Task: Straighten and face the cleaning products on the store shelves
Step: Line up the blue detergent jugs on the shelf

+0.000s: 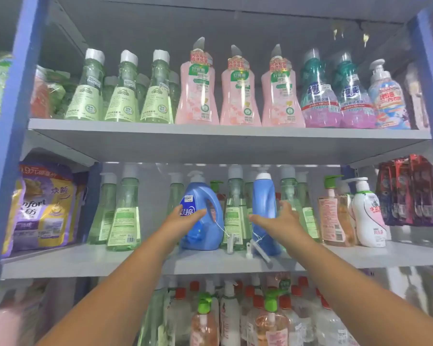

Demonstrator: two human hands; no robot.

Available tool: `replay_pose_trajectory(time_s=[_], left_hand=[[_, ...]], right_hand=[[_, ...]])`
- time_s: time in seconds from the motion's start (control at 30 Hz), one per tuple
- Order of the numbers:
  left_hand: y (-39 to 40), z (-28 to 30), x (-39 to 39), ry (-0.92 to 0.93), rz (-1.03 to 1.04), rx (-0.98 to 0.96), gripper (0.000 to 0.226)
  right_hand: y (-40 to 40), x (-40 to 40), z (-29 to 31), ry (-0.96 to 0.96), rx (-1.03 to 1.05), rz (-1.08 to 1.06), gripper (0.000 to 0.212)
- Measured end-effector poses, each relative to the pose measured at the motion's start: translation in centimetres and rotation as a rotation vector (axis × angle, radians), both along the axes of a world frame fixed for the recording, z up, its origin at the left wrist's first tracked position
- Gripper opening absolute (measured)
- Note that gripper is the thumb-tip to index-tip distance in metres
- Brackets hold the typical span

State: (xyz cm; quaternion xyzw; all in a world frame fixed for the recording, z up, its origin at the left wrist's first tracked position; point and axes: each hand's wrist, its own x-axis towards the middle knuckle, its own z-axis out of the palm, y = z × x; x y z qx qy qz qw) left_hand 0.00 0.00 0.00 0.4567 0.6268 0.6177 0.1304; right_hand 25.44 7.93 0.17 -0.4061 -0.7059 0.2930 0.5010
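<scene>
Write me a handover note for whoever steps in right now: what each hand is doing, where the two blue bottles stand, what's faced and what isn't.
Left hand: grips the left blue bottle on the middle shelf; its label faces out.
Right hand: holds the right blue bottle, which stands edge-on, no label showing.
Both bottles stand in front of the green bottles, with white tags on strings hanging off them.
Done: the top shelf row of pink bottles looks faced.
Left: turn the right blue bottle label-out, line both up. The bottom shelf likely still needs doing.
</scene>
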Motion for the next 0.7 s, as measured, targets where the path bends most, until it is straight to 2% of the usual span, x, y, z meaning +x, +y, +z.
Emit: replay_pose_trajectory(time_s=[0.1,0.13,0.23,0.3,0.37,0.47,0.57,0.63,0.7], left_hand=[[0.7,0.4,-0.6,0.017,0.05,-0.006,0.038],[1.1,0.4,-1.2,-0.001,0.042,-0.026,0.037],[1.4,0.6,-2.2,-0.04,-0.008,-0.066,0.059],[1.5,0.5,-2.7,-0.048,0.001,-0.077,0.076],[1.3,0.4,-2.9,-0.046,0.032,-0.061,0.076],[0.9,0.3,-2.8,-0.076,0.028,-0.016,0.084],[0.4,0.0,-2.0,-0.149,-0.053,0.038,0.098],[-0.3,0.0,-1.3,-0.122,-0.07,0.033,0.09],[-1.0,0.1,-0.7,-0.088,-0.143,0.02,0.08]], right_hand=[[0.3,-1.4,-0.5,-0.102,0.022,-0.088,0.127],[0.4,-2.0,-0.8,-0.128,0.035,-0.094,0.124],[1.7,-1.9,-1.1,-0.106,0.078,-0.067,0.092],[2.8,0.0,-1.0,-0.035,0.078,0.066,0.065],[4.2,2.6,-1.1,-0.021,0.064,0.214,0.048],[5.6,5.6,-1.2,0.039,0.041,0.428,0.05],[5.8,6.6,-1.1,0.133,-0.028,0.491,0.057],[5.6,6.7,-1.2,0.126,-0.016,0.482,0.062],[5.1,6.7,-1.2,0.11,-0.015,0.464,0.057]])
